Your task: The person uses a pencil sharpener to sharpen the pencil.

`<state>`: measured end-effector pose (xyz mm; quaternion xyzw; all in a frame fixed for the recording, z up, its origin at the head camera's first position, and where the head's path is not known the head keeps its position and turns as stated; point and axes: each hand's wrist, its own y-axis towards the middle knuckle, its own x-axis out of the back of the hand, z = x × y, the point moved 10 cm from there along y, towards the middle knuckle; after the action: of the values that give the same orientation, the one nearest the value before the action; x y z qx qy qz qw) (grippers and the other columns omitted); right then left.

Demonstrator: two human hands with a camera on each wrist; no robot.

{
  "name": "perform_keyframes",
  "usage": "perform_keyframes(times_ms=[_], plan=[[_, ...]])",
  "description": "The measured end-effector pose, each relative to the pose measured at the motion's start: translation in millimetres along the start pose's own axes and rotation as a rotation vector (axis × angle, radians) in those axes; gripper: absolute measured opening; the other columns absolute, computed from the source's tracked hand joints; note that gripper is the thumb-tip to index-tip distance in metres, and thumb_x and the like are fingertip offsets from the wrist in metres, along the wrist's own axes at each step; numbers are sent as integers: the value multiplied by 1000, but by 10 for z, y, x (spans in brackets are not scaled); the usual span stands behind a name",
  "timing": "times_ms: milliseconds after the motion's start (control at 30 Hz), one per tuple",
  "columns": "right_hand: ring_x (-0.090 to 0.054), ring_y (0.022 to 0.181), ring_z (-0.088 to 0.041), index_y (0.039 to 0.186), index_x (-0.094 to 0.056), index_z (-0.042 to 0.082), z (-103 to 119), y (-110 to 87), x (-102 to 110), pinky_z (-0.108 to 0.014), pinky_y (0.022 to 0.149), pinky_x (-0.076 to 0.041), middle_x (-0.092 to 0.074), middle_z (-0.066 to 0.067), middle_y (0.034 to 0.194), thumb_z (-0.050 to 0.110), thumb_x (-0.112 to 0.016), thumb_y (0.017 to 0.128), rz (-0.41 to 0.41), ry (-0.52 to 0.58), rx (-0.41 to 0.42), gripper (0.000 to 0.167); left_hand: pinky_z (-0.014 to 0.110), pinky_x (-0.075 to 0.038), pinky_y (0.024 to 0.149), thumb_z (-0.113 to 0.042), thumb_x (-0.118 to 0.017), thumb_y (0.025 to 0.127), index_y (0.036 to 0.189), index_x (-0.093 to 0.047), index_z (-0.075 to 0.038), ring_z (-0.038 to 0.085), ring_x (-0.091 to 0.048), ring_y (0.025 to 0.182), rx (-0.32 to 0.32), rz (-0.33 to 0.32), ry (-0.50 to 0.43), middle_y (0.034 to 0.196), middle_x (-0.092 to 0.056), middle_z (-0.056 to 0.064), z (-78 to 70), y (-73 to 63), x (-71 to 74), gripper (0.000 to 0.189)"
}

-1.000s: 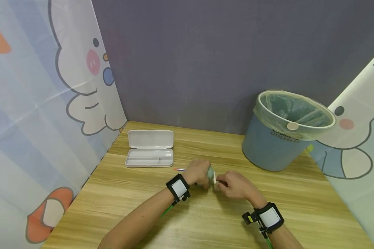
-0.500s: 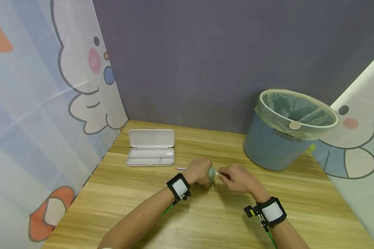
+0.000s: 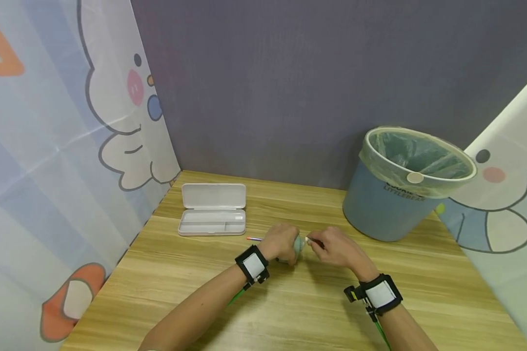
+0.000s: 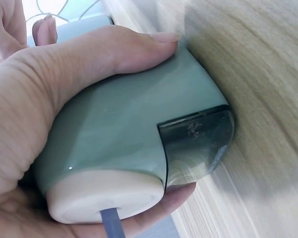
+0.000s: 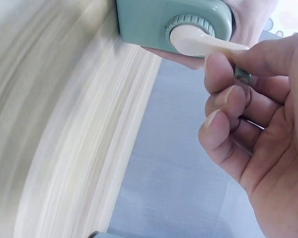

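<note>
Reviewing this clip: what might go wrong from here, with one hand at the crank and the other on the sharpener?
The glossy green rounded sharpener is steadied by the left hand alone, so cranking might rock or slide it on the wooden table.
The slim bluish-purple pencil shows no fingers on it, so it might twist or slip.
The right hand pinches the curved white crank near its end with fingertips, so its grip could slip.
</note>
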<state>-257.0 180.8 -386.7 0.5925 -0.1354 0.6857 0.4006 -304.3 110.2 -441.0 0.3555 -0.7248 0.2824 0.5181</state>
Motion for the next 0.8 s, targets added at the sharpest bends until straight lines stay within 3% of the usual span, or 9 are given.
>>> perform_keyframes(times_ms=[200, 800], plan=[[-23, 48, 5, 67, -47, 25, -46, 23, 3, -18, 50, -24, -27, 17, 57, 9, -64, 97, -1, -15, -33, 38, 25, -47, 55, -26, -99, 57, 99, -71, -12, 12, -56, 67, 1, 0, 5, 78, -63, -4, -9, 5, -7, 52], [-25, 50, 3, 68, -45, 21, -237, 130, -110, -18, 51, -25, -28, 15, 59, 3, -63, 95, -40, -72, -60, 37, 25, -46, 54, -23, -99, 58, 95, -69, -13, 13, -55, 66, 17, 6, -5, 76, -61, -4, 7, 6, -11, 49]])
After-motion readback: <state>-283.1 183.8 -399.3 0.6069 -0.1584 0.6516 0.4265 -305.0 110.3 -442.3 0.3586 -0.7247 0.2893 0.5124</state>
